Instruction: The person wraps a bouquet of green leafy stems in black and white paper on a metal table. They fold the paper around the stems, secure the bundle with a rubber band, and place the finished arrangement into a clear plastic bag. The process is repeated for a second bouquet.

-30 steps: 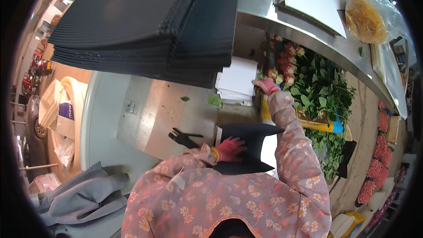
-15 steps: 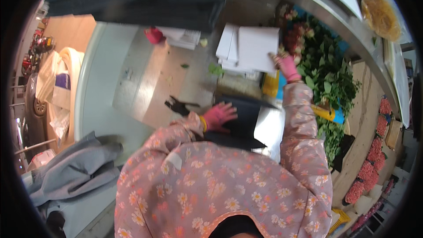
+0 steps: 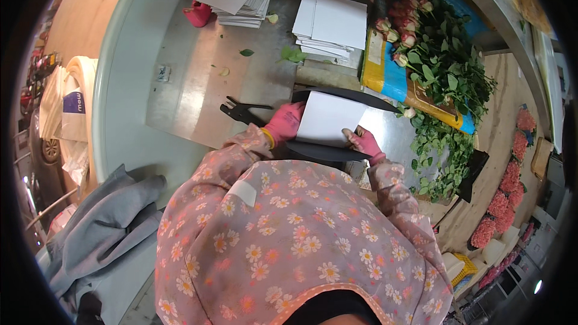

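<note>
A white paper sheet (image 3: 332, 117) lies over a black curved holder (image 3: 328, 151) in front of me. My left hand (image 3: 285, 124), in a pink glove, is closed at the sheet's left edge, its fingertips partly hidden. At the lower right corner, my right hand (image 3: 365, 143), also pink-gloved, pinches the sheet with the thumb on top. Black pruning shears (image 3: 242, 111) lie just left of my left hand. Beyond the holder stands a stack of white sheets (image 3: 331, 21). Farther left is a second stack of white sheets (image 3: 244, 0), its top ones fanned askew.
Pink-and-white roses (image 3: 406, 30) with leafy stems lie at the right on yellow-and-blue cardboard (image 3: 394, 75). A pink object (image 3: 197, 13) sits beside the left stack. Loose leaves (image 3: 246, 52) dot the metal table (image 3: 186, 99). Grey cloth (image 3: 108, 222) hangs at lower left.
My right hand has come from the far stack back toward me and now holds a white sheet over the black holder. My left hand, flat on the holder before, has closed at the sheet's edge.
</note>
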Demonstrator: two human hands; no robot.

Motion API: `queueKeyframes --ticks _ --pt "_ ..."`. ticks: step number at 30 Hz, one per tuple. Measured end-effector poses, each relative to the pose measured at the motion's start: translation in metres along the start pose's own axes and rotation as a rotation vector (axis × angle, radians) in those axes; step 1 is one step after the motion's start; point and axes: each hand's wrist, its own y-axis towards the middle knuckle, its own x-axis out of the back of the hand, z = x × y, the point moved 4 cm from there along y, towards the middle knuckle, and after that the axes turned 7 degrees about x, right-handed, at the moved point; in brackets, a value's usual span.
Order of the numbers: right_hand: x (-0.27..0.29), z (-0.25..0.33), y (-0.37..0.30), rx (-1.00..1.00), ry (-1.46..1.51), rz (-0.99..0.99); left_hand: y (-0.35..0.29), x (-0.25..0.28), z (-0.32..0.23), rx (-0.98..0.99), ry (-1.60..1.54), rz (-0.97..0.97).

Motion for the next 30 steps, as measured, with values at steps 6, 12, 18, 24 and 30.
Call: queueKeyframes --ticks 6,12,18,24,30 --pt "-0.002 0.001 0.021 -0.064 0.055 -0.018 -0.020 0.077 -0.014 0.629 0.041 0.229" --pt "-0.007 -0.005 0.015 -0.103 -0.048 -0.042 -0.056 0.008 -0.010 0.706 0.183 0.187" --pt "-0.033 0.027 0.016 -0.132 -0.321 0.165 -0.075 0.008 0.012 0.719 -0.268 0.359" --pt "-0.037 0.026 0.035 -0.050 -0.675 0.182 0.018 0.022 -0.034 0.057 0.245 0.065" --pt "-0.064 0.185 -0.013 1.019 -1.126 -0.152 0.030 -0.038 -0.011 0.038 -0.729 -0.007"
